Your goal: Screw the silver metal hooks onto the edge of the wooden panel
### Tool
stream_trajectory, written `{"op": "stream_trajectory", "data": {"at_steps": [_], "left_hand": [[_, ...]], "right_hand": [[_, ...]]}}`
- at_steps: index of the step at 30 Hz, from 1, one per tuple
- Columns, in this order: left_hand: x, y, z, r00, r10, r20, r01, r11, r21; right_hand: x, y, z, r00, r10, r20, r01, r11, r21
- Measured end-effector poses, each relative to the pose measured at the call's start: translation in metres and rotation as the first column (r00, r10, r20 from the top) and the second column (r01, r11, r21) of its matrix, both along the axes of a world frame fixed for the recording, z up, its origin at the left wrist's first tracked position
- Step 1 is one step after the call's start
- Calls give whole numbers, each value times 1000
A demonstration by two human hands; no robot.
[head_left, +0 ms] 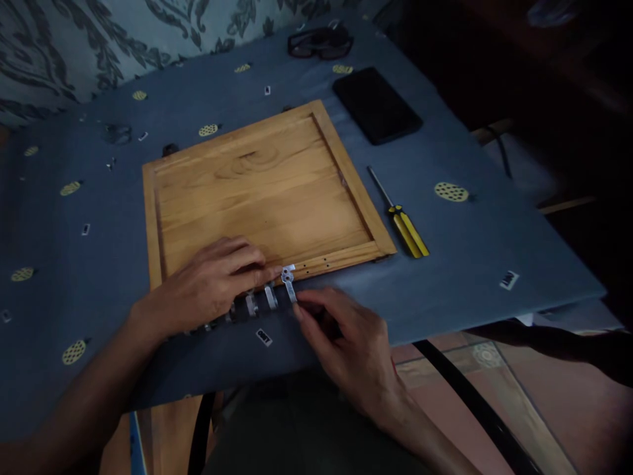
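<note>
A framed wooden panel [247, 191] lies on the blue patterned tablecloth. Several small metal hooks [271, 297] stick out in a row from its near edge. My right hand [346, 343] pinches the lower end of a metal hook [288, 277] between thumb and index finger, at the right end of the row. My left hand [212, 284] rests over the panel's near frame strip, its index fingertip touching the upper part of that same hook. Small dark holes show in the strip to the right of the hook.
Right of the panel lies a screwdriver [408, 227] with a yellow handle. Farther back are a black phone [376, 105] and dark-framed glasses [320, 45]. Small metal bits [111, 163] and a clear bag-like item [117, 134] lie on the tablecloth [44, 218] at left.
</note>
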State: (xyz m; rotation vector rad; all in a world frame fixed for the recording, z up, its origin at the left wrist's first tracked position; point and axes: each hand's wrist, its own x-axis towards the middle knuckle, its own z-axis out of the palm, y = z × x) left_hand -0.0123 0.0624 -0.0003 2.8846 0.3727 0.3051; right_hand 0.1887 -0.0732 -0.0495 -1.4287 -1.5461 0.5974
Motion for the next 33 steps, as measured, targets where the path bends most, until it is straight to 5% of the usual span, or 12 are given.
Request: {"op": "stream_trajectory", "data": {"at_steps": [33], "left_hand": [[-1, 0, -2, 1000, 23, 7, -22, 998, -65]], "right_hand": [[0, 0, 2, 999, 17, -28, -18, 1000, -14]]}}
